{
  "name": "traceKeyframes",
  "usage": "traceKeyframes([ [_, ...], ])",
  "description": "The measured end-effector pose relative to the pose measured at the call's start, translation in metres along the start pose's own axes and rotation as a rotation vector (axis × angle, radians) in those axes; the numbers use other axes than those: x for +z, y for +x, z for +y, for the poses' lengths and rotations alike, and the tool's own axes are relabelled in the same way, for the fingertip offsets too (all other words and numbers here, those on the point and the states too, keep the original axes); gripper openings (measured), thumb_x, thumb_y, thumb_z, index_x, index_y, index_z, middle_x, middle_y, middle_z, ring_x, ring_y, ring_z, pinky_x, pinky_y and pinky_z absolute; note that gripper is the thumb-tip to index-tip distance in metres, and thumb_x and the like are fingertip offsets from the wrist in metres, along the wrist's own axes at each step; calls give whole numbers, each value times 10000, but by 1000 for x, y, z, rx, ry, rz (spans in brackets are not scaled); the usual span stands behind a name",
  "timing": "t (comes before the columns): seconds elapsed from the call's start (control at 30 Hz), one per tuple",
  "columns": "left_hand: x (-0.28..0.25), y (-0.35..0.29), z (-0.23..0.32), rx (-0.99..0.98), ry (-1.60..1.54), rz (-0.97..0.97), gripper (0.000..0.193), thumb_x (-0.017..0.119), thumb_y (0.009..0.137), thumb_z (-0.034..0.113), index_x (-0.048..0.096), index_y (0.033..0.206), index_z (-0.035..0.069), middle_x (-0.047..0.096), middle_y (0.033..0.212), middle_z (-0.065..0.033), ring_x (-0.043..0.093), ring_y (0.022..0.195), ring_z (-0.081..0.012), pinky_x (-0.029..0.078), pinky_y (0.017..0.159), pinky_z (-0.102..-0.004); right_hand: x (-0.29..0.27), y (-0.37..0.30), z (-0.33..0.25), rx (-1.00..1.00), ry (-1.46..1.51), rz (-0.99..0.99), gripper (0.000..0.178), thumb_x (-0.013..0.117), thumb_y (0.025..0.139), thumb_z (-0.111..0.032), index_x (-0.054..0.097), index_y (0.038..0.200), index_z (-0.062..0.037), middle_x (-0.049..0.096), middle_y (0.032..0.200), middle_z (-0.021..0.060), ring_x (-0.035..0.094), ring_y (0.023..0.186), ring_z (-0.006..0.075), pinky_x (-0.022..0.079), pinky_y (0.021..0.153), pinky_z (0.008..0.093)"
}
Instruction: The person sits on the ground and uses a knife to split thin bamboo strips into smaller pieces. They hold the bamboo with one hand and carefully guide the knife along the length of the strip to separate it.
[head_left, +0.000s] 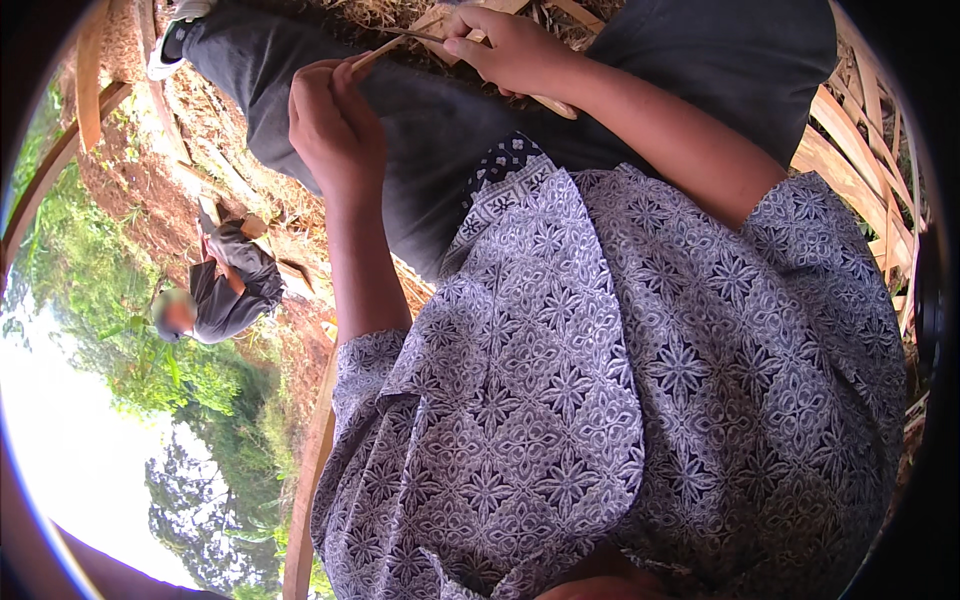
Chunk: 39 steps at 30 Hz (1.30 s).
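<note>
My left hand (336, 125) is closed, pinching the end of a thin, pale bamboo strip (376, 52) near the top of the view. To its right my right hand (515, 52) is wrapped round a knife, whose pale wooden handle (555, 106) sticks out below the fist. The knife's narrow dark blade (412, 34) points left and meets the strip between the two hands. Both hands are over my dark trousers (430, 130). My fingers partly cover the strip and the handle.
Split bamboo or wood strips (850, 150) lie piled at the right. Wooden poles (60, 165) stand at the left edge. Beyond, another person (235, 270) in dark clothes sits on brown ground near green plants. A shoe (172, 45) shows at the upper left.
</note>
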<state>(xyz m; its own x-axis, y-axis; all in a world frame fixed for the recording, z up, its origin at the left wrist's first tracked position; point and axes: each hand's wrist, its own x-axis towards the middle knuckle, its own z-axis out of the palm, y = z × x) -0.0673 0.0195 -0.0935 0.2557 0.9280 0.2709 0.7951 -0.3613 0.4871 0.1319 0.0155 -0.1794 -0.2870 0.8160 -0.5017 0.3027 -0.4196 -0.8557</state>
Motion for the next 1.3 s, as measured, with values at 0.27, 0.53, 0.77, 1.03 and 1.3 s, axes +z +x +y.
traceKeyframes([
  [0.27,0,0,0,35,37,8,102,569,1000,26,591,902,42,693,883,-90,664,788,-295,524,705,-396,8,-11,-8,-35,58,-70,270,586,1028,-345,607,1168,-115,602,619,31,592,488,132,488,490,311],
  [0.53,0,-1,1,19,35,-25,93,565,999,18,570,907,33,689,896,-100,662,797,-300,525,715,-400,7,17,48,-30,-214,203,224,581,982,-271,599,1061,-61,680,902,219,664,847,432,492,699,508],
  [0.77,-6,-4,-1,43,20,-30,102,567,999,11,540,902,31,687,912,-112,661,808,-304,525,719,-400,6,-17,-17,-46,142,18,270,592,1031,-352,608,1161,-116,601,647,18,603,503,124,495,493,306],
  [1.03,-6,-3,2,52,10,-21,114,563,1003,8,527,898,30,693,915,-116,660,804,-303,527,716,-392,14,-4,29,-126,-135,91,258,588,1035,-361,614,1164,-139,625,648,38,624,495,137,490,504,314],
  [1.3,-3,-5,-4,70,-10,-12,107,562,1001,7,529,902,31,698,921,-113,663,802,-299,528,708,-394,2,-26,-29,5,138,-15,245,593,1018,-331,612,1125,-111,653,667,54,624,495,152,500,502,333],
])
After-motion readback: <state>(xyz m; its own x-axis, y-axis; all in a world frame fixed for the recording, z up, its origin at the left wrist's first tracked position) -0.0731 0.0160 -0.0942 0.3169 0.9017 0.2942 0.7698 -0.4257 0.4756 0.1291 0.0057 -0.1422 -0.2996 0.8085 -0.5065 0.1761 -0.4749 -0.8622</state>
